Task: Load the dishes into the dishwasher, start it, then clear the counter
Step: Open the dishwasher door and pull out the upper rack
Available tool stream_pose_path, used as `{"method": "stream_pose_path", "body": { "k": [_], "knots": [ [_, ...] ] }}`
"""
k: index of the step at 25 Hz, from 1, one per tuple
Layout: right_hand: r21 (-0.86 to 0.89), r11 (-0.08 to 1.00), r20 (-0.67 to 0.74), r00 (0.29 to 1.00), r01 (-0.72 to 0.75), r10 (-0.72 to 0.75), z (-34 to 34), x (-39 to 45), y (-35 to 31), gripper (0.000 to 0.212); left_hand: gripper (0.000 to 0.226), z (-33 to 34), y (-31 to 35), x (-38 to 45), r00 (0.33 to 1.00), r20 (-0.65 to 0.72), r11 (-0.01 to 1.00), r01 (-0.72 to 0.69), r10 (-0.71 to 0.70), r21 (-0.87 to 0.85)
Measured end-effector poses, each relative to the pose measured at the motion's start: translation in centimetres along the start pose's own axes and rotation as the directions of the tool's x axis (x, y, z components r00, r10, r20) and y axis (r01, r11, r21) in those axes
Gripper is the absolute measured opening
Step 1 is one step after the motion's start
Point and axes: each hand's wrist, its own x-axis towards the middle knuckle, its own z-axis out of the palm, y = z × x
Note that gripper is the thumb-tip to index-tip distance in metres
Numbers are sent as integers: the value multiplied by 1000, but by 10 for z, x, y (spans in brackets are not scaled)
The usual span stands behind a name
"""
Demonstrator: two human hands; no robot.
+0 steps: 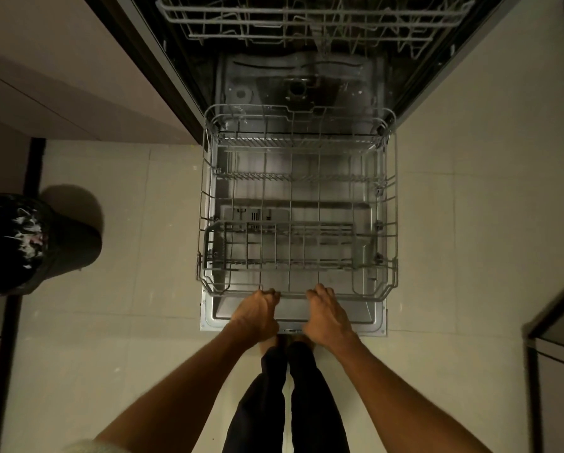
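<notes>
Dishwasher [293, 86] fills the upper middle of the frame, its door [208, 317] dropped flat toward the person, and the lower rack [392, 204] sits pulled out over that door in the centre of the picture. No dishes show in the rack; only its grey wires and folding rows of prongs are visible. The left hand [257, 313] and the right hand [327, 313] are side by side at the rack's near edge, low in the middle of the frame, each with fingers curled over the front wire and gripping it. The upper rack [310, 21] shows at the top edge, partly inside the dark tub. At the left edge a dark bin [61, 243] with a black liner stands on the pale tiled floor [127, 322]. Cabinet fronts [61, 76] occupy the upper left. The person's dark trouser legs [287, 403] stand at the bottom centre between the forearms.
</notes>
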Motion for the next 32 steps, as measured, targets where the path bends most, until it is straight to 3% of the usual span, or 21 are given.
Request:
{"method": "stream_pose_path", "body": {
  "k": [7, 14, 21, 24, 28, 30, 32],
  "knots": [
    [-25, 999, 8, 1000, 23, -23, 6, -10, 1, 83, 66, 9, 1, -7, 999, 30, 1000, -25, 24, 17],
    [-63, 997, -32, 999, 40, -42, -23, -16, -16, 97, 89, -13, 11, -20, 996, 33, 976, -93, 88, 196],
    [-122, 987, -222, 966, 105, -131, -128, -6, -61, 108, 86, -115, 37, -17, 954, -268, 975, -80, 134, 205],
    [-127, 985, -355, 922, 112, -151, -193, -4, -81, 111, 88, -179, 53, -7, 888, -436, 981, -73, 146, 181],
    [-200, 974, -549, 812, 103, -198, -271, 2, -97, 107, 89, -258, 76, 6, 779, -603, 980, -76, 172, 181],
    [-240, 966, -594, 773, 97, -225, -304, 9, -100, 108, 88, -294, 92, 9, 740, -640, 972, -77, 206, 223],
    [-251, 965, -602, 769, 72, -214, -335, 17, -103, 113, 87, -325, 103, 18, 752, -624, 958, -36, 214, 286]
  ]
}}
